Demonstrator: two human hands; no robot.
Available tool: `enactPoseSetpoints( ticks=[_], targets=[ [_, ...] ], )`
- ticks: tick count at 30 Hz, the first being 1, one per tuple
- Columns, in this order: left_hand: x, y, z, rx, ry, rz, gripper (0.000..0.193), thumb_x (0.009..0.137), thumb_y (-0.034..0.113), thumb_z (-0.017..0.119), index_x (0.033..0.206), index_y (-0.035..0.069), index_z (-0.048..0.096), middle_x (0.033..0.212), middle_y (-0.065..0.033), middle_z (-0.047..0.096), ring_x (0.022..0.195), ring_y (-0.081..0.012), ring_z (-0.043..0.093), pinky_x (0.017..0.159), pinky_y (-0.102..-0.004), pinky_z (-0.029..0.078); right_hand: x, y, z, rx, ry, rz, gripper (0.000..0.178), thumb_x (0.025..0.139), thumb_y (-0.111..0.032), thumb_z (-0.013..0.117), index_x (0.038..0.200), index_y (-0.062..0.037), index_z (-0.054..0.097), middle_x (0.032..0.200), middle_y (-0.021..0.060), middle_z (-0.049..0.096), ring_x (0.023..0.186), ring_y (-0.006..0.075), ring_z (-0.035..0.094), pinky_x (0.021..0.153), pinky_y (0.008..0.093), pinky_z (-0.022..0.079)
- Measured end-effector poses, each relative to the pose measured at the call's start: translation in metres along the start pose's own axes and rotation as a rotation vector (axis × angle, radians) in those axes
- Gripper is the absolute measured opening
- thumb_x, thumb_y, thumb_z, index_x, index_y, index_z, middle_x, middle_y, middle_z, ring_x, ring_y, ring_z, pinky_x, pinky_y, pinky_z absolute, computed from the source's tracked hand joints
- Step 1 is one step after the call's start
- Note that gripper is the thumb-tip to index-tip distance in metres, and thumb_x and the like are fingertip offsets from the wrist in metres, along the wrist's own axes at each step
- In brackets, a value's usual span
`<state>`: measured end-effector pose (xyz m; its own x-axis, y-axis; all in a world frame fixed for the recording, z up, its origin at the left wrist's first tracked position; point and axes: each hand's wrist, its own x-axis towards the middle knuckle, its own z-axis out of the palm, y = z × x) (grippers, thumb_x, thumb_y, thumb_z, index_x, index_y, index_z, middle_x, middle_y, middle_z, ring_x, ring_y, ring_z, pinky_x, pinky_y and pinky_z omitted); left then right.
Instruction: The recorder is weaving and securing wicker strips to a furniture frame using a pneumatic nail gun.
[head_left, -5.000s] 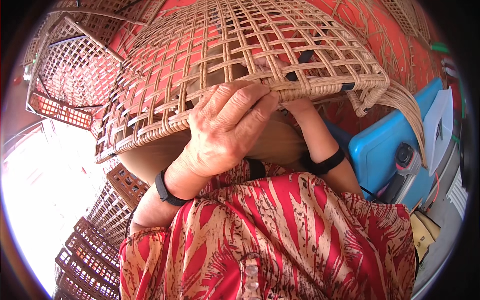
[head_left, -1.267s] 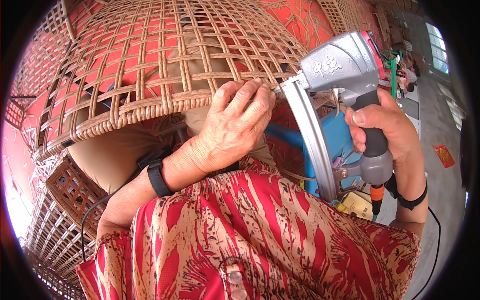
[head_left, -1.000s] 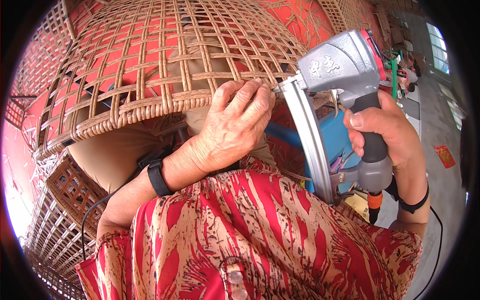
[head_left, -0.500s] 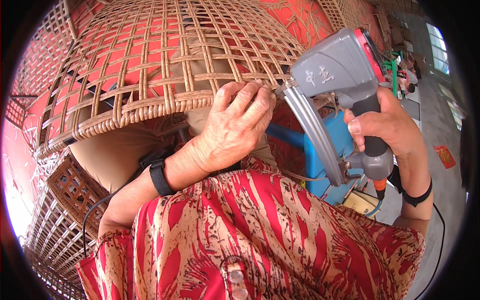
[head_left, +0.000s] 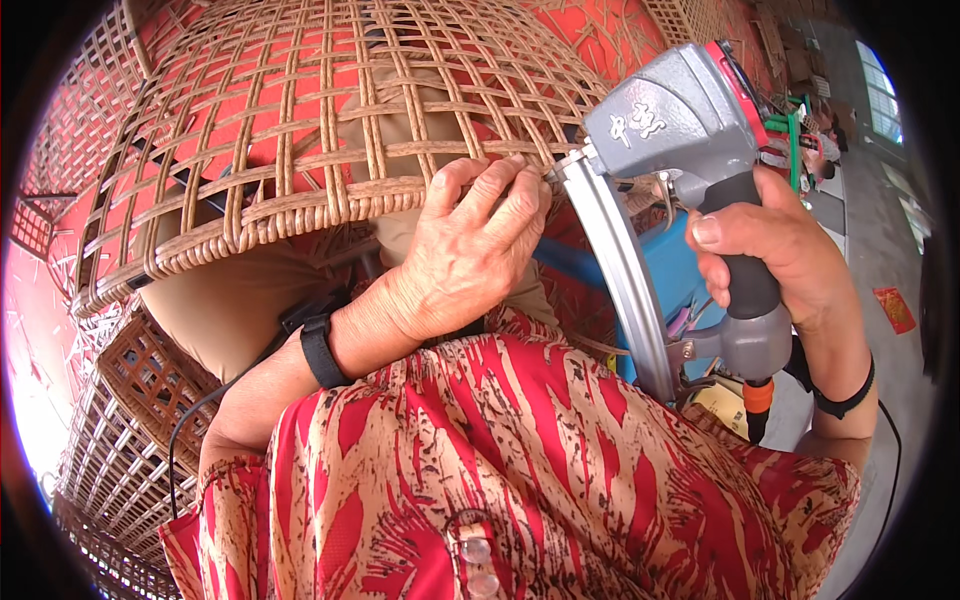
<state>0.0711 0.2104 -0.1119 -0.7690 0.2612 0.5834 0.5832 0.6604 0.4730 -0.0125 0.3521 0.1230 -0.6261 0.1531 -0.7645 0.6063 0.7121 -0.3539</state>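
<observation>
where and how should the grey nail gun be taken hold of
Likely by its black handle, coming from the right: this slim, upright grip below the grey body is where the right hand wraps it, with the curved silver rail standing apart on the left.

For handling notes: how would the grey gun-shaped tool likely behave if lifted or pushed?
The grey gun-shaped tool is probably heavy for its size, given its bulky, metallic-looking head. It should stay stiff, its curved silver bar looking rigid. Set upright, it might tip, since the head looks bulkier than the handle.
</observation>
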Motion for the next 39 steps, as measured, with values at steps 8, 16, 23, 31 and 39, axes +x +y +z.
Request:
enactPoseSetpoints(
  ticks=[8, 16, 23, 31, 39],
  targets=[
    [0.002, -0.003, -0.001, -0.025, -0.001, -0.050, 0.027, 0.075, 0.015, 0.060, 0.099, 0.004, 0.063, 0.119, -0.0083, 0.059, 0.109, -0.0229, 0.058, 0.091, -0.0390, 0.043, -0.001, 0.003, 0.008, 0.021, -0.016, 0.007, 0.027, 0.079, -0.022, 0.077, 0.088, -0.0033, 0.059, 0.066, 0.0031, 0.059, 0.053, 0.0110, 0.056, 0.051, 0.0265, 0.046],
    [0.005, -0.008, 0.002, -0.004, 0.052, -0.015, 0.020, 0.073, 0.017, 0.060, 0.091, 0.007, 0.060, 0.112, -0.0082, 0.060, 0.104, -0.0231, 0.058, 0.087, -0.0380, 0.043, 0.001, 0.003, 0.011, 0.021, -0.059, -0.024, 0.027, 0.079, -0.024, 0.076, 0.087, -0.0037, 0.059, 0.065, 0.0032, 0.059, 0.053, 0.0108, 0.056, 0.051, 0.0258, 0.046],
    [0.007, -0.007, -0.002, -0.043, 0.025, -0.047, 0.018, 0.075, 0.012, 0.059, 0.092, 0.006, 0.058, 0.112, -0.0085, 0.063, 0.098, -0.0239, 0.061, 0.084, -0.0378, 0.044, 0.006, -0.002, 0.010, -0.013, -0.099, -0.030, 0.025, 0.081, -0.023, 0.074, 0.085, -0.0033, 0.059, 0.066, 0.0027, 0.058, 0.054, 0.0099, 0.056, 0.051, 0.0249, 0.046],
    [0.005, -0.010, 0.003, 0.003, 0.045, -0.018, 0.020, 0.074, 0.017, 0.059, 0.091, 0.007, 0.057, 0.109, -0.0083, 0.061, 0.096, -0.0218, 0.059, 0.082, -0.0364, 0.043, 0.014, -0.004, 0.005, -0.014, -0.119, -0.017, 0.039, 0.078, -0.018, 0.076, 0.102, -0.0018, 0.049, 0.068, 0.0064, 0.058, 0.054, 0.0128, 0.056, 0.050, 0.0290, 0.049],
    [0.010, -0.010, 0.000, -0.054, 0.081, -0.042, 0.019, 0.072, 0.004, 0.062, 0.090, 0.005, 0.057, 0.106, -0.0076, 0.065, 0.091, -0.0237, 0.062, 0.080, -0.0375, 0.044, 0.025, -0.017, -0.006, -0.164, -0.184, -0.037, 0.056, 0.079, -0.014, 0.074, 0.122, 0.0028, 0.044, 0.069, 0.0054, 0.058, 0.052, 0.0115, 0.057, 0.046, 0.0283, 0.049]
  ],
)
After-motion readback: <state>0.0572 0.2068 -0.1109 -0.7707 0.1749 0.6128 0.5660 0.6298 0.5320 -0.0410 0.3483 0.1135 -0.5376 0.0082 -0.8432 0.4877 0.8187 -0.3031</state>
